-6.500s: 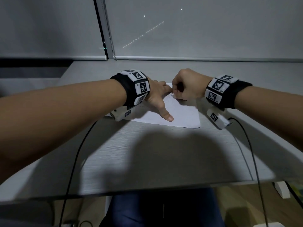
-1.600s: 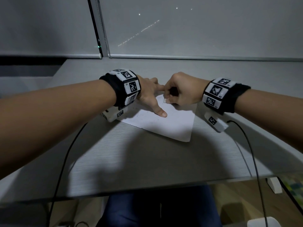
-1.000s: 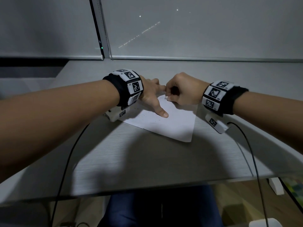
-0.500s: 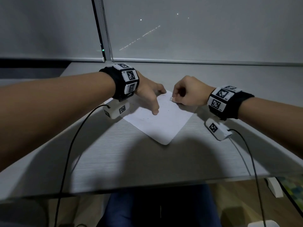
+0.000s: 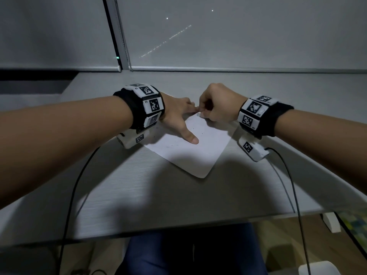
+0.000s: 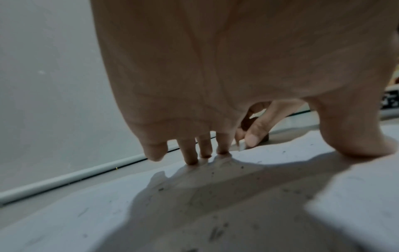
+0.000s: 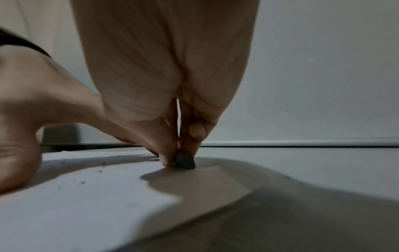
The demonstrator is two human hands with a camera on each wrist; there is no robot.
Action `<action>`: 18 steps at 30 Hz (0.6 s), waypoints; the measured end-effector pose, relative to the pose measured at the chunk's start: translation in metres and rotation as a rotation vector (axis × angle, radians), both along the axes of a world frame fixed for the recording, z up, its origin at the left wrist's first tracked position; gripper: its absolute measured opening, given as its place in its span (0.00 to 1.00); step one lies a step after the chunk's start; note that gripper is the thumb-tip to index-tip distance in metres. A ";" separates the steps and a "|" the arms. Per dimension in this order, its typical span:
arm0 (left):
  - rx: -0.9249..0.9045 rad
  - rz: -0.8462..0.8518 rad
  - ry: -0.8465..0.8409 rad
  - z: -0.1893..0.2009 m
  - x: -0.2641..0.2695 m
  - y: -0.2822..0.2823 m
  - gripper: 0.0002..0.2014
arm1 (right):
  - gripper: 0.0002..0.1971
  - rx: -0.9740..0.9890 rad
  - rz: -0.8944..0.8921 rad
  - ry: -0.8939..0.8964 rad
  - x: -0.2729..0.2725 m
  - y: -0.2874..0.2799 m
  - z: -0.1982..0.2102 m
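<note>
A white sheet of paper [image 5: 190,149] lies on the grey desk [image 5: 139,195], turned so one corner points toward me. My left hand [image 5: 178,118] lies spread on it, fingertips and thumb pressing the sheet flat [image 6: 192,160]. My right hand [image 5: 216,106] pinches a small eraser [image 5: 199,115] between thumb and fingers and holds its end on the paper near the far corner. The eraser [image 7: 184,161] looks dark in shadow in the right wrist view and pale [image 6: 241,145] in the left wrist view. Small dark crumbs dot the sheet [image 6: 215,179].
Closed roller blinds [image 5: 238,36] hang behind the desk's far edge. A black cable [image 5: 75,185] runs from each wrist unit over the front edge; the right one [image 5: 292,185] too. Below the desk show my blue trousers [image 5: 178,253] and a white object on the floor [image 5: 319,268].
The sheet has been turned clockwise, its near corner now pointing toward me. My left hand has settled flat again, and my right hand has brought the eraser back against the left fingertips.
</note>
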State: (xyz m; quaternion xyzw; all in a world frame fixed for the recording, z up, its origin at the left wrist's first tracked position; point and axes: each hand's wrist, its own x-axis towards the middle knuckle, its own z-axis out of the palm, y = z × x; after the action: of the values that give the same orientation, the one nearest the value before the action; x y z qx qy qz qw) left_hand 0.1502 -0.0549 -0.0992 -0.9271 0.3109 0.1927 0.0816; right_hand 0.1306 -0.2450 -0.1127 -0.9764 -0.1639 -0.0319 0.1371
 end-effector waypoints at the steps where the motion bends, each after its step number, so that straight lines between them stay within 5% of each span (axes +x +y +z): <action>1: 0.015 0.006 0.003 -0.001 0.000 0.001 0.62 | 0.03 -0.006 0.015 0.002 -0.001 0.001 0.000; 7: 0.039 0.008 0.023 -0.003 0.000 0.003 0.64 | 0.03 -0.051 0.112 0.128 -0.004 -0.003 0.010; 14: 0.068 0.033 0.029 -0.001 0.003 -0.002 0.67 | 0.03 -0.054 -0.002 0.028 0.009 0.003 0.006; 18: 0.062 0.015 0.037 -0.002 0.004 -0.003 0.66 | 0.03 -0.066 0.125 0.117 -0.015 0.003 0.007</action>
State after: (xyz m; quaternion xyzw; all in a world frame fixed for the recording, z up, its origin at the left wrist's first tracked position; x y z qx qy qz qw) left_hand 0.1540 -0.0576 -0.1016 -0.9227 0.2993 0.2202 0.1028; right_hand 0.1153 -0.2419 -0.1053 -0.9684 -0.2171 0.0391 0.1159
